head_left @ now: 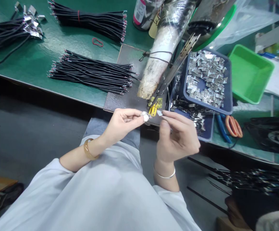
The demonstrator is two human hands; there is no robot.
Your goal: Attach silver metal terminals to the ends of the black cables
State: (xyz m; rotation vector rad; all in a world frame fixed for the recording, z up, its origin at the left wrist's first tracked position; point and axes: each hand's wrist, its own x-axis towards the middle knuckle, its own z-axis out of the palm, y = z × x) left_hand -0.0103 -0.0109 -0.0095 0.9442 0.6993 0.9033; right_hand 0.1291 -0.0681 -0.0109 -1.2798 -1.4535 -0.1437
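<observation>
My left hand point(121, 123) is pinched shut on a small silver metal clip point(145, 116) at the table's front edge. My right hand point(176, 136) faces it a few centimetres away, fingers pinched on another small metal clip point(160, 113). Both clips sit just below the yellow tip point(153, 109) of a wrapped press machine point(163, 48). A blue tray point(228, 96) full of metal clips lies right of the machine. A bundle of black wires point(91, 72) lies on the green table point(33, 61) to the left.
A second wire bundle point(93, 21) and a red rubber band point(97, 42) lie further back. Wires fitted with clips point(14, 30) sit far left. A green tub point(250, 73) and orange-handled scissors point(233, 125) are at right. More finished wires point(254, 183) hang lower right.
</observation>
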